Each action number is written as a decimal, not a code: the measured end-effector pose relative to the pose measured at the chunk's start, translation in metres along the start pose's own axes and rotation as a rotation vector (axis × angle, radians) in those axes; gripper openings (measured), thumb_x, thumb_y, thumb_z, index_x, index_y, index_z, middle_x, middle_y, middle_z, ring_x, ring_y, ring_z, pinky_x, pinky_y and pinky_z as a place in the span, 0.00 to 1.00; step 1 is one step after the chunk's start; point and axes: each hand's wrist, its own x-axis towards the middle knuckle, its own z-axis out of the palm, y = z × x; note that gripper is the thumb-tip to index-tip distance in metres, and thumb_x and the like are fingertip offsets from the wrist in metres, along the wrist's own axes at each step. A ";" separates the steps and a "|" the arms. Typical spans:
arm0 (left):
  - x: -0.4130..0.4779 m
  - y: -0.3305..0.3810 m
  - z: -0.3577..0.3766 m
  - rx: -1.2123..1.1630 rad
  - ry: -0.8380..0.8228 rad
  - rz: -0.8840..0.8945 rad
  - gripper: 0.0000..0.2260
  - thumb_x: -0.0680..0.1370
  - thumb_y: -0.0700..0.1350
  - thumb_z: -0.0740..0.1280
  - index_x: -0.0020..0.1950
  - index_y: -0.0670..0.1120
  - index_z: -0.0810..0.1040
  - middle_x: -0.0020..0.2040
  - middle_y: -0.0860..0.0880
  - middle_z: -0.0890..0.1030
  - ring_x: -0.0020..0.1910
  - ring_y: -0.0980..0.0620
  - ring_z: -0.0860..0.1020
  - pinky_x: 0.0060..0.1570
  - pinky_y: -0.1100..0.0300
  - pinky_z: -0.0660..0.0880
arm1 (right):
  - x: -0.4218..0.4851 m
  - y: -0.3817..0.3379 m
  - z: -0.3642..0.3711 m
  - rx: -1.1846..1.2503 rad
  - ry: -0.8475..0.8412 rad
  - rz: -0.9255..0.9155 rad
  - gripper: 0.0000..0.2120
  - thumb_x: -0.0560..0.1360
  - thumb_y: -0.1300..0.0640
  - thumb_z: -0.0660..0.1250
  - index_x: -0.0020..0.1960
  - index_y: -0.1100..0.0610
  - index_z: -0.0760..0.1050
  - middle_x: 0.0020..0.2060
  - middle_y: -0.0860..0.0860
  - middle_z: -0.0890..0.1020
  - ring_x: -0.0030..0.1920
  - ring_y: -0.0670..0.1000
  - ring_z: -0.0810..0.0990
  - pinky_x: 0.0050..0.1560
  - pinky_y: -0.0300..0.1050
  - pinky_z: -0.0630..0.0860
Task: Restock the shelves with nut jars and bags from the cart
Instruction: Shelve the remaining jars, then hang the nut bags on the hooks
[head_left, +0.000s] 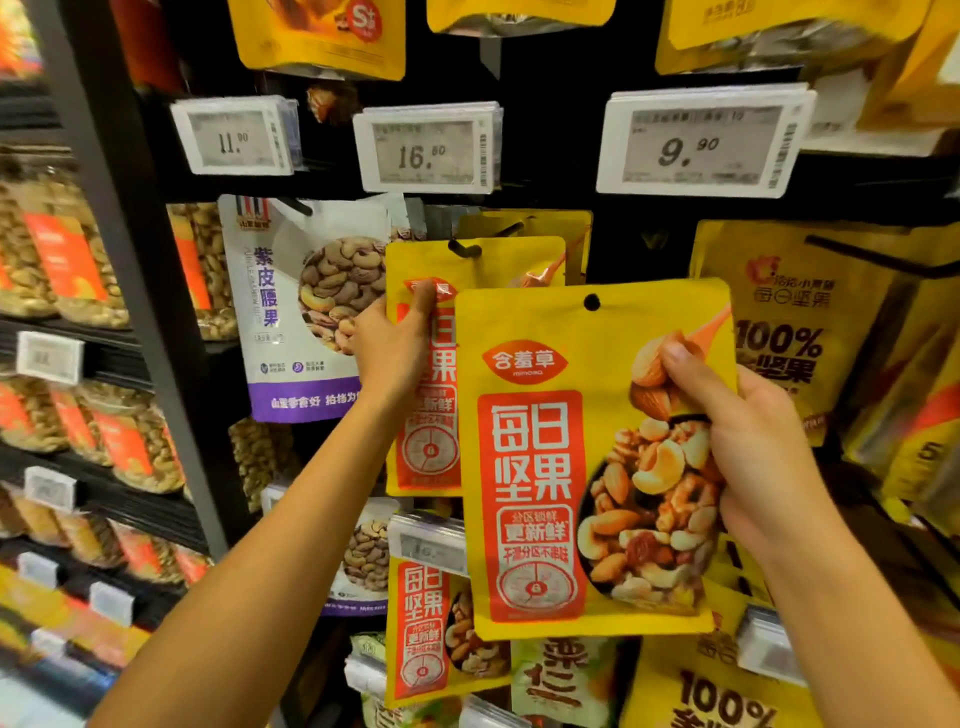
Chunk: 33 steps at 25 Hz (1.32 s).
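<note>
My right hand (753, 452) pinches the yellow nut bag (561, 467) by its right edge, in front of a black peg wall (623, 244) hung with white price tags (428, 148). My left hand (389, 348) grips the hanging bag (498, 265) on its hook (464, 249); nut jars (78, 260) fill the shelves (119, 499) at left.

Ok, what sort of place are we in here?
Most likely a supermarket's nut aisle: electronic price tags above, a cashew bag hanging from a peg, clear nut jars on the left shelves. The right hand holds a loose yellow bag, the left hand a hanging yellow bag.
</note>
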 end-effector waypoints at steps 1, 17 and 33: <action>-0.002 0.000 -0.002 0.087 0.001 0.050 0.12 0.79 0.49 0.64 0.50 0.39 0.77 0.38 0.46 0.79 0.36 0.61 0.80 0.29 0.77 0.67 | 0.002 0.001 0.006 0.000 -0.004 -0.005 0.09 0.71 0.49 0.67 0.44 0.52 0.82 0.41 0.50 0.86 0.42 0.49 0.85 0.35 0.36 0.78; -0.004 0.026 -0.041 -0.221 -0.134 0.064 0.09 0.77 0.47 0.67 0.37 0.48 0.75 0.30 0.53 0.82 0.30 0.56 0.81 0.32 0.62 0.78 | 0.057 0.010 0.096 -0.094 0.066 -0.047 0.06 0.76 0.51 0.65 0.46 0.51 0.80 0.45 0.53 0.85 0.49 0.52 0.83 0.58 0.56 0.76; 0.011 -0.018 -0.024 0.070 -0.069 0.272 0.09 0.78 0.52 0.65 0.50 0.46 0.75 0.42 0.56 0.78 0.38 0.68 0.76 0.37 0.75 0.70 | 0.082 0.052 0.085 -0.413 0.232 -0.089 0.19 0.75 0.44 0.63 0.55 0.58 0.76 0.50 0.52 0.82 0.54 0.52 0.79 0.56 0.48 0.76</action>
